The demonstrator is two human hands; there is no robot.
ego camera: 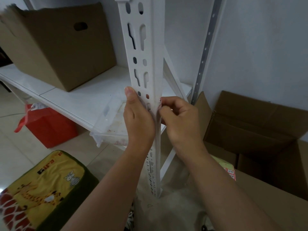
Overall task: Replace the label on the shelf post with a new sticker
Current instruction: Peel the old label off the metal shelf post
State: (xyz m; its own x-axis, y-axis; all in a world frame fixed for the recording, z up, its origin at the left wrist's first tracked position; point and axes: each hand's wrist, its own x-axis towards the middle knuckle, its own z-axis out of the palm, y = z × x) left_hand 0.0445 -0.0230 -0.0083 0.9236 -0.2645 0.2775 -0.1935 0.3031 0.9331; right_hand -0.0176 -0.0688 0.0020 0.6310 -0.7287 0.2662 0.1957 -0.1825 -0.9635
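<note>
A white slotted shelf post (150,52) runs upright through the middle of the view. My left hand (139,117) lies against the post's left face, thumb straight up along it. My right hand (179,119) has its fingers curled at the post's right edge, pinching a small label (160,102) with a pink-red edge; most of the label is hidden by my fingertips. A sheet of pink-bordered stickers (230,172) lies on a cardboard box at the lower right, partly hidden behind my right forearm.
A brown box (55,47) stands on the white shelf (86,97). A clear plastic tray (108,120) overhangs the shelf edge. A red bag (48,125) and a yellow cartoon cushion (45,189) are on the floor at left. Open cardboard boxes (260,124) sit at right.
</note>
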